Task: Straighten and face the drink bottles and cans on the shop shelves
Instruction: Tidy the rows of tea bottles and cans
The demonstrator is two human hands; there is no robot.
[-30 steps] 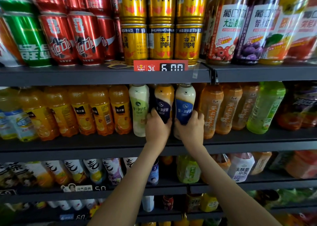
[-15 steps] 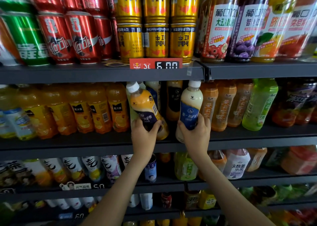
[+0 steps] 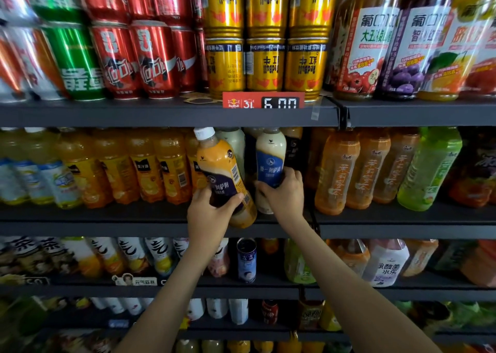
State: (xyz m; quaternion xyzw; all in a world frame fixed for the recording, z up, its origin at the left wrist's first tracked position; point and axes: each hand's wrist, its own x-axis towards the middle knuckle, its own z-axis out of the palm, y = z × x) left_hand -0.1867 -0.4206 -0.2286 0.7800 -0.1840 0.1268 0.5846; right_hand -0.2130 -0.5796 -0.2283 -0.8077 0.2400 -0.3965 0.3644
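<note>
Wrapped round the orange-label milk tea bottle (image 3: 218,165), the left hand (image 3: 208,218) has tipped it left, seemingly off the shelf (image 3: 120,228), while the right hand (image 3: 284,195) grips the upright blue-label bottle (image 3: 269,159), facing unfinished.

Red price tag (image 3: 263,100) w/ bull logo, white digits 6.00 on black panel. Just L of it: brown card scrap (image 3: 200,100) w/ dark oval. Just R, slightly lower: clear plastic strip (image 3: 314,112), then black bracket (image 3: 343,115). Well below-L of tag: label w/ cartoon figure (image 3: 134,280). Further down: small blue label (image 3: 119,324), blurred.
</note>
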